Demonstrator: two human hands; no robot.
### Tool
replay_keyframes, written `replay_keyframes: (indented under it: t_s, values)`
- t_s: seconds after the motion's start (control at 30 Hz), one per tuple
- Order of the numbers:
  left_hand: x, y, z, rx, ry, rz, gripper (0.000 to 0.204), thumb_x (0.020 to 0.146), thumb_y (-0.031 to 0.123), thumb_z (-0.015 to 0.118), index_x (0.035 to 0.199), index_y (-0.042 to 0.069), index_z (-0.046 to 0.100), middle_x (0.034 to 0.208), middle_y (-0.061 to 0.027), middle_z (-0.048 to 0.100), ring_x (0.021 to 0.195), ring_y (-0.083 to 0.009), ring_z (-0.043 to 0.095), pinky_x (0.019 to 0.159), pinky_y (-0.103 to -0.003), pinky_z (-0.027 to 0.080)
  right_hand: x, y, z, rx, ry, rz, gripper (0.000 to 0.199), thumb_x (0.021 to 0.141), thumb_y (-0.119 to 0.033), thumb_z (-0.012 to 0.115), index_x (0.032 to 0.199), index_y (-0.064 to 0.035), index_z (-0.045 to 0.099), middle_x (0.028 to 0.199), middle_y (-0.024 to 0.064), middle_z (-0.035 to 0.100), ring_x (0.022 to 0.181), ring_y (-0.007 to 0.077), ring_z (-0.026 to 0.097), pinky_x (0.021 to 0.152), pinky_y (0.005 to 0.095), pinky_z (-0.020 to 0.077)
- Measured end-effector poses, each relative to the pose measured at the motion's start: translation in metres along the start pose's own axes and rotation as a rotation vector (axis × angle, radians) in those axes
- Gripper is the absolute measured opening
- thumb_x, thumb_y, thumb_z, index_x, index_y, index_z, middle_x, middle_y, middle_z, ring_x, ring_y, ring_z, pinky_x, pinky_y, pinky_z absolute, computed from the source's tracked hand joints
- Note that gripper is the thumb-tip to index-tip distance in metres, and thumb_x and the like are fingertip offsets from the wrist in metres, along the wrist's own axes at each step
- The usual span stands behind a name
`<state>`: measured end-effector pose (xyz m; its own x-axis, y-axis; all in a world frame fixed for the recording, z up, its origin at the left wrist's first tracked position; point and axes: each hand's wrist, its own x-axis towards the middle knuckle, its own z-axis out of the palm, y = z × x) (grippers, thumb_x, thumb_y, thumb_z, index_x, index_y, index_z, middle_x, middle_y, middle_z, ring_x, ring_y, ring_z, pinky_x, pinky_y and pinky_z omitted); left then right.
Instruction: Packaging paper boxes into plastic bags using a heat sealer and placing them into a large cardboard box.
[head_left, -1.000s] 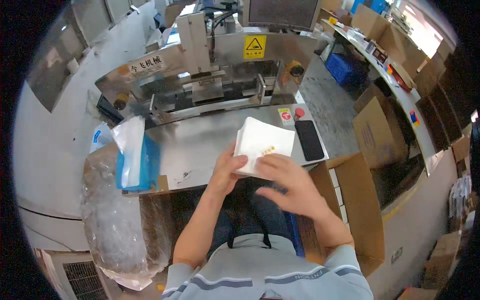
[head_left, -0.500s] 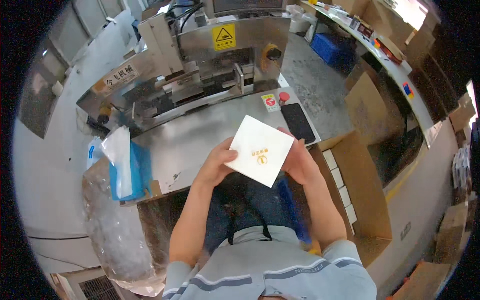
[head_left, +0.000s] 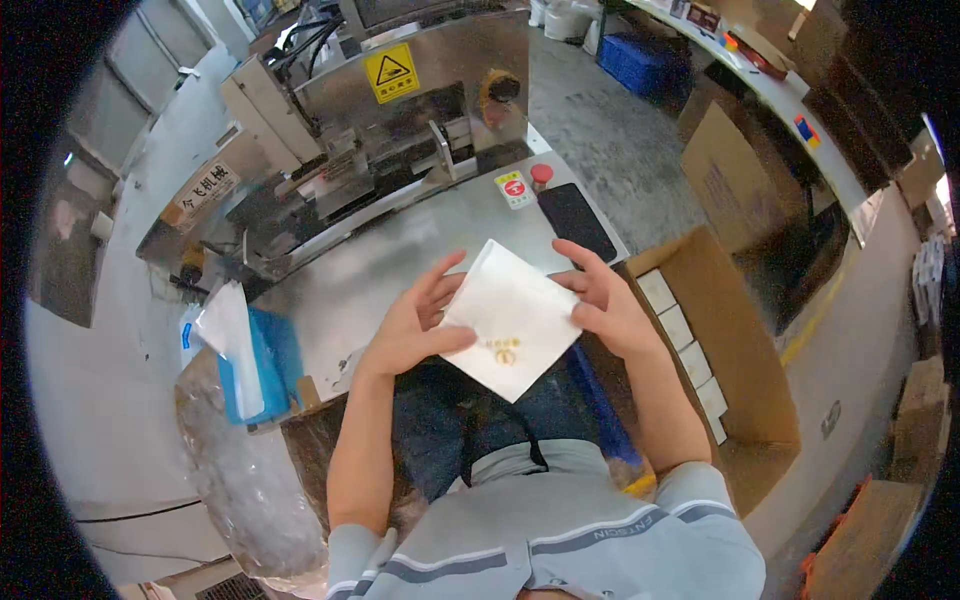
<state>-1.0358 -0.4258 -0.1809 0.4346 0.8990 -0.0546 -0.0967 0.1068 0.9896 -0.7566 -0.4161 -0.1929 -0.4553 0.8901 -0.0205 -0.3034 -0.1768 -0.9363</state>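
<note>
A square white paper napkin with a small gold print is held in front of my waist, one corner toward me. I cannot tell whether it is one napkin or a thin stack. My left hand grips its left side, thumb lying on top and fingers partly behind it. At the right corner, my right hand holds the edge between thumb and fingers, its index finger stretched upward. The steel machine table lies beyond the napkin.
A machine with metal guards stands ahead. A black phone and a red button are at the table's right. Right of me, a cardboard box holds several white stacks. A blue package stands at left, above clear plastic.
The napkin has turned and come slightly nearer to me. Both hands' fingers have spread more, with the left thumb further onto the napkin. The view has shifted a little.
</note>
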Motion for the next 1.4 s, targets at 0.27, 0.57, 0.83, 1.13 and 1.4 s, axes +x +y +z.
replay_keyframes:
  t_s: [0.27, 0.57, 0.83, 1.13, 1.4]
  values:
    - [0.003, 0.004, 0.000, 0.031, 0.015, 0.047, 0.089, 0.072, 0.001, 0.076, 0.147, 0.002, 0.028, 0.136, -0.0149, 0.050, 0.124, -0.0228, 0.050, 0.103, -0.035, 0.039, -0.007, 0.015, 0.010, 0.155, -0.077, -0.252, 0.108, 0.069, -0.035, 0.085, 0.150, -0.0040, 0.021, 0.136, 0.0151, 0.049, 0.123, 0.0226, 0.051, 0.102, 0.0368, 0.0413]
    - [0.011, 0.002, 0.010, 0.055, 0.145, -0.059, 0.080, 0.077, 0.007, 0.077, 0.142, -0.001, 0.032, 0.129, -0.0182, 0.056, 0.115, -0.0229, 0.056, 0.098, -0.036, 0.045, -0.001, 0.060, 0.021, 0.506, 0.076, -0.202, 0.098, 0.077, -0.024, 0.080, 0.150, -0.0026, 0.017, 0.141, 0.0147, 0.043, 0.128, 0.0254, 0.047, 0.105, 0.0398, 0.0397]
    - [0.028, 0.003, 0.015, 0.108, 0.087, -0.084, 0.081, 0.077, 0.009, 0.078, 0.142, -0.002, 0.031, 0.128, -0.0196, 0.056, 0.114, -0.0237, 0.056, 0.097, -0.036, 0.046, -0.002, 0.042, 0.018, 0.242, 0.324, -0.092, 0.100, 0.070, -0.003, 0.081, 0.148, -0.0019, 0.019, 0.133, 0.0196, 0.048, 0.120, 0.0260, 0.051, 0.101, 0.0397, 0.0435]
    - [0.061, -0.006, 0.029, 0.102, 0.013, -0.116, 0.077, 0.079, 0.009, 0.075, 0.143, -0.001, 0.032, 0.129, -0.0186, 0.055, 0.116, -0.0228, 0.054, 0.097, -0.035, 0.045, -0.004, 0.023, -0.023, 0.186, 0.341, -0.096, 0.087, 0.069, -0.003, 0.081, 0.141, -0.0004, 0.032, 0.123, 0.0138, 0.055, 0.110, 0.0226, 0.057, 0.096, 0.0370, 0.0471]
    - [0.070, -0.092, 0.018, 1.406, 0.279, 0.164, 0.072, 0.079, 0.032, 0.072, 0.134, -0.004, 0.043, 0.138, -0.0273, 0.043, 0.131, -0.0405, 0.039, 0.110, -0.049, 0.027, 0.091, -0.032, -0.165, 0.211, 0.714, -0.313, 0.072, 0.069, -0.010, 0.081, 0.129, -0.0002, 0.042, 0.107, 0.0114, 0.061, 0.096, 0.0238, 0.063, 0.074, 0.0429, 0.0550]
